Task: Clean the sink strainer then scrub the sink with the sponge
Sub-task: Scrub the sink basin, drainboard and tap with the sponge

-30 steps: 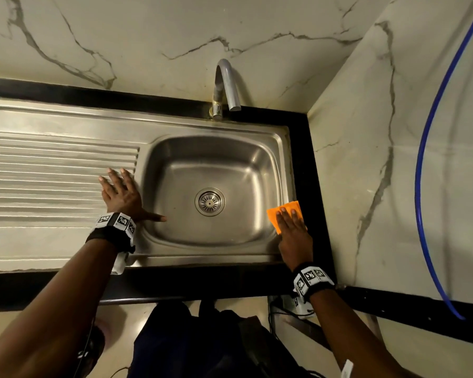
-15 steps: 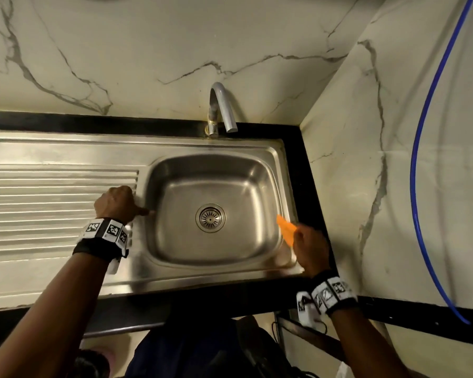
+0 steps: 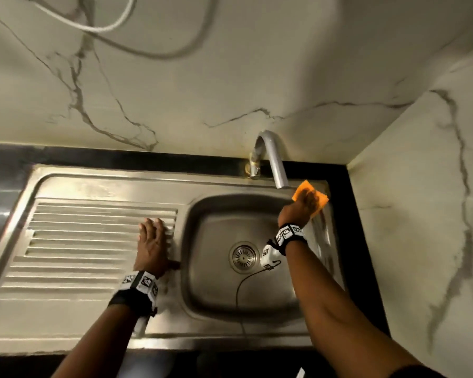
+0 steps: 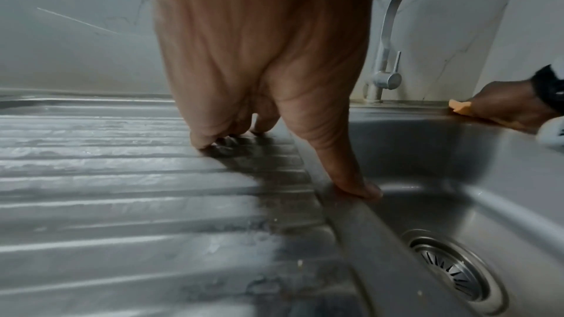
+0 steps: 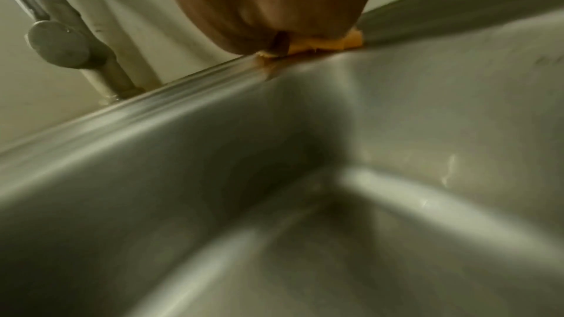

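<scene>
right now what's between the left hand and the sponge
In the head view, the open basin with the strainer in its floor separates the left hand, flat on the drainboard, from the sponge at the far right corner.

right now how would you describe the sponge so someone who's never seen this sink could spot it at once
Start at the steel sink and find the curved tap at its back edge. Just right of the spout, on the basin's back right corner rim, the right hand presses on the sponge. It is the only orange thing among grey steel and pale marble.
</scene>
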### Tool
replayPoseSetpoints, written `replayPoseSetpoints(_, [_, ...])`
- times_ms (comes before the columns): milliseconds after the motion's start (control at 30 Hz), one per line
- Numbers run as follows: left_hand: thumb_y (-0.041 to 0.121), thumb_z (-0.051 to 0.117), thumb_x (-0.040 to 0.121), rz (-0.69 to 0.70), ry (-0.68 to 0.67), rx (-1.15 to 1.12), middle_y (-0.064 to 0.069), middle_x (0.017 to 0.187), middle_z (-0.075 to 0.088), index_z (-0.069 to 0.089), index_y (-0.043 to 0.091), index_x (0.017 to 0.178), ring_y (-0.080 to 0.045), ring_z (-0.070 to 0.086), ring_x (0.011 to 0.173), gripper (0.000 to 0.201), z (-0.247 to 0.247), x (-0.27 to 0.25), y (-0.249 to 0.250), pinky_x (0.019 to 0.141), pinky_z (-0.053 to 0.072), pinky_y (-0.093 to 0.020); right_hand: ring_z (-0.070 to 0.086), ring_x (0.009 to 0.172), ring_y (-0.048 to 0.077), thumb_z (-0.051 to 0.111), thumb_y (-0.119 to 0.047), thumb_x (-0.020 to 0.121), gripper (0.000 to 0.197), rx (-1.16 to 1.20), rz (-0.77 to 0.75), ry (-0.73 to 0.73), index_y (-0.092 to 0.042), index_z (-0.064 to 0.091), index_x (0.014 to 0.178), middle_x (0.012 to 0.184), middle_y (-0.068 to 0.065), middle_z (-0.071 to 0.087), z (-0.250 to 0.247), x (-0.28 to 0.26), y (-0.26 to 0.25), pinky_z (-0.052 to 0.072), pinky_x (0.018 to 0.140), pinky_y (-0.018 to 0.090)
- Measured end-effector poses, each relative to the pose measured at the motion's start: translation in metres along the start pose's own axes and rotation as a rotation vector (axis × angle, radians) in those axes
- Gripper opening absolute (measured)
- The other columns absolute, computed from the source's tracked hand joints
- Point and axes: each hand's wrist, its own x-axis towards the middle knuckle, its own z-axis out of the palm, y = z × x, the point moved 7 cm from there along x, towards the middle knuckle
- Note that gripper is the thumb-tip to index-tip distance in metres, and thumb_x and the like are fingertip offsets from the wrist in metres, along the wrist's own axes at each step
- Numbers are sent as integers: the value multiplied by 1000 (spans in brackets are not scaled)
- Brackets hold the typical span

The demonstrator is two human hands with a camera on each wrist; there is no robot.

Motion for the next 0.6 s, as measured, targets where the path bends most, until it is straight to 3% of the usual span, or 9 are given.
replayPoseSetpoints(100, [69,90,28,-4,22,-62,-39,155,18,15,-9,153,-56,8,146,165,-4,-4,3,122,5,-55,20,149,41,53,-2,79,80,-2,44,5,0,25,154,158,28,26,10,0,-20,7,123,50])
replayPoseSetpoints(200, [62,94,28,11,47,-129,-37,157,14,15,-5,155,-53,6,148,164,-13,-16,10,122,6,-53,35,141,36,47,1,83,72,138,17,-22,-10,33,152,154,20,35,7,-33,-49,31,116,43])
replayPoseSetpoints(267, [61,94,30,37,73,-142,-35,159,11,13,-3,156,-51,3,149,163,-18,-19,12,123,5,-53,41,135,31,48,1,82,71,199,-86,-73,-18,40,149,150,14,39,13,-70,-88,40,106,35])
replayPoseSetpoints(400, [57,96,35,37,110,-166,-33,161,3,8,0,157,-48,-1,150,160,-27,-25,19,123,5,-50,35,145,32,43,14,74,86,217,-515,-197,-13,33,154,160,12,31,52,-124,-163,42,109,44])
replayPoseSetpoints(467, [57,95,36,42,114,-165,-32,161,3,7,0,157,-48,-2,150,161,-28,-26,21,122,4,-49,35,145,30,40,17,68,88,229,-742,-193,-10,39,151,157,10,38,50,-132,-193,35,114,48])
replayPoseSetpoints(533, [61,94,35,48,112,-155,-32,161,4,7,-1,157,-48,-3,150,162,-24,-23,17,123,1,-49,38,142,34,39,15,66,83,142,-1069,-258,-12,50,144,151,14,45,49,-145,-217,27,119,49])
replayPoseSetpoints(600, [64,92,33,49,113,-145,-33,160,7,9,-3,156,-49,-1,150,164,-18,-18,12,123,1,-51,43,138,39,41,6,75,65,-82,-1379,-317,-12,60,134,146,19,50,57,-152,-218,31,117,53])
